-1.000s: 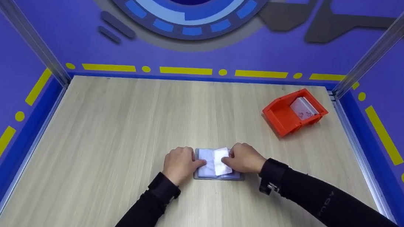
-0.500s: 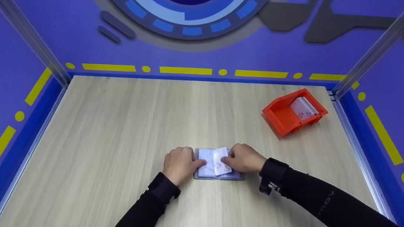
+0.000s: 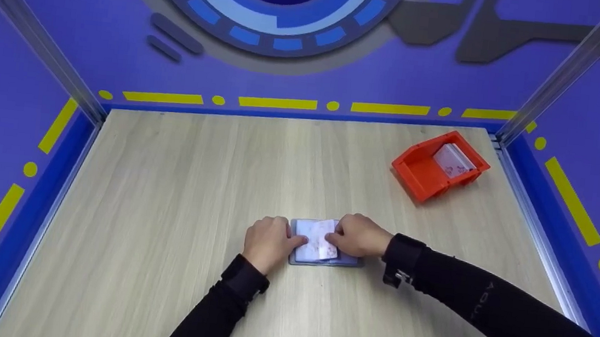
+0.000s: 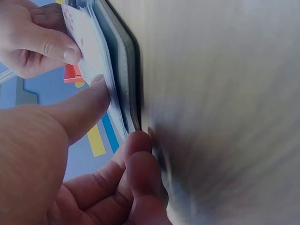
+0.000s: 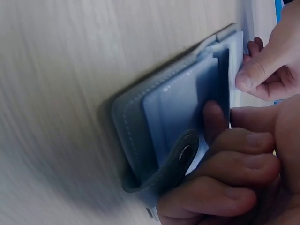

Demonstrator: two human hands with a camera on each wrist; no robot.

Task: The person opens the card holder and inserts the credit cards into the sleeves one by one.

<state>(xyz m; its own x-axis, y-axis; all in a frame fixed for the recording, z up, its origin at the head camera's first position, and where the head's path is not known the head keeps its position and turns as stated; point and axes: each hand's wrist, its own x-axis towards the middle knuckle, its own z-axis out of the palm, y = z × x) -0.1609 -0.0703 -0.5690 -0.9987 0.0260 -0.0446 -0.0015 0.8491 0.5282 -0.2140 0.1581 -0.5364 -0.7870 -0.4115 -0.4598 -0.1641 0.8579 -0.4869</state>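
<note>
An open grey-green card holder [image 5: 123,110] with clear plastic sleeves [image 5: 176,105] lies on the table in front of me. My left hand [image 3: 269,242] grips its left edge, the thumb pressing on the sleeves and the fingers at the cover's edge in the left wrist view. Between thumb and fingers, my right hand [image 3: 360,237] pinches a white card [image 3: 320,246] with pink print, which lies over the left-hand sleeves. In the right wrist view a snap strap [image 5: 180,159] bends up beside the right fingers. Part of the card's right edge is hidden by that hand.
An orange-red bin [image 3: 421,176] stands at the back right, with a stack of white cards [image 3: 453,160] with pink print leaning inside it. Blue-purple panels [image 3: 296,88] with yellow marks border the wooden table [image 3: 194,180] at the back and sides.
My right hand has shifted slightly left, and the card, tilted over the middle before, now lies flatter and further over the left-hand sleeves. The left hand keeps its place on the card holder.
</note>
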